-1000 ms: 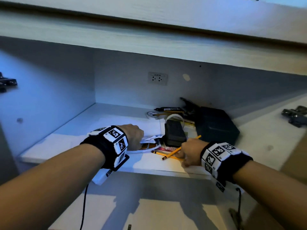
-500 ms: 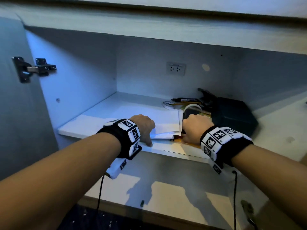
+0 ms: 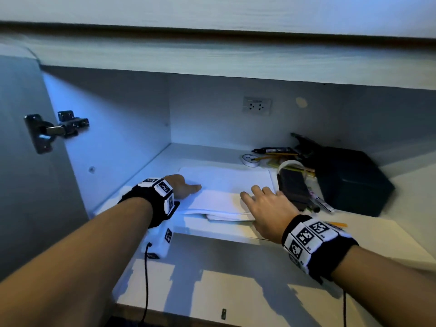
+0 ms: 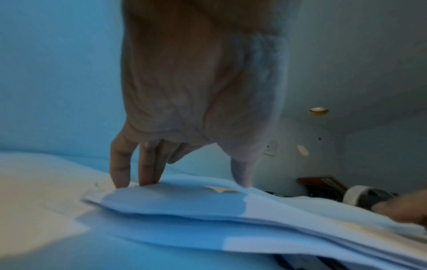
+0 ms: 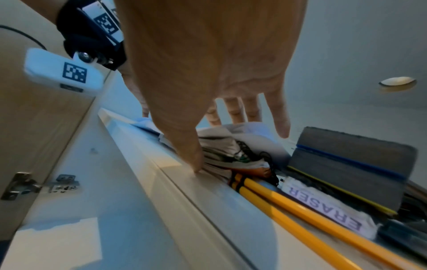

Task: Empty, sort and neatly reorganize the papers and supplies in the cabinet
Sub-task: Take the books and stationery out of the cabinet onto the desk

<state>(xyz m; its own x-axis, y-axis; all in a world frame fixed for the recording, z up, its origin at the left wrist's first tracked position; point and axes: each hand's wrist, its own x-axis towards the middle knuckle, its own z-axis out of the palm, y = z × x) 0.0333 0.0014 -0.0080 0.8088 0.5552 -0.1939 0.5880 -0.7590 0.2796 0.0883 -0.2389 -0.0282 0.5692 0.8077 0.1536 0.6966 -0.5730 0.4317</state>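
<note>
A loose stack of white papers [image 3: 224,192] lies on the cabinet shelf [image 3: 212,230]. My left hand [image 3: 188,188] rests at the stack's left edge, straight fingers [image 4: 120,175] touching the top sheets [image 4: 208,210]. My right hand [image 3: 262,199] lies flat with spread fingers on the stack's right front corner, thumb [image 5: 191,157] at the shelf's front edge. Just right of it are a dark board eraser [image 3: 292,187], yellow pencils [image 5: 289,206] and a wrapped eraser [image 5: 323,210]. Both hands hold nothing.
A dark box [image 3: 351,182] stands at the shelf's right. Behind the board eraser lie a tape roll [image 3: 250,160] and pens [image 3: 273,151]. Markers [image 3: 320,204] sit by the front edge. A door hinge [image 3: 54,131] juts out at left; a wall socket [image 3: 257,106] is behind.
Both hands were curled at the papers' front edge; now their fingers are straightened and spread on the stack. The right hand moved left, away from the pencils.
</note>
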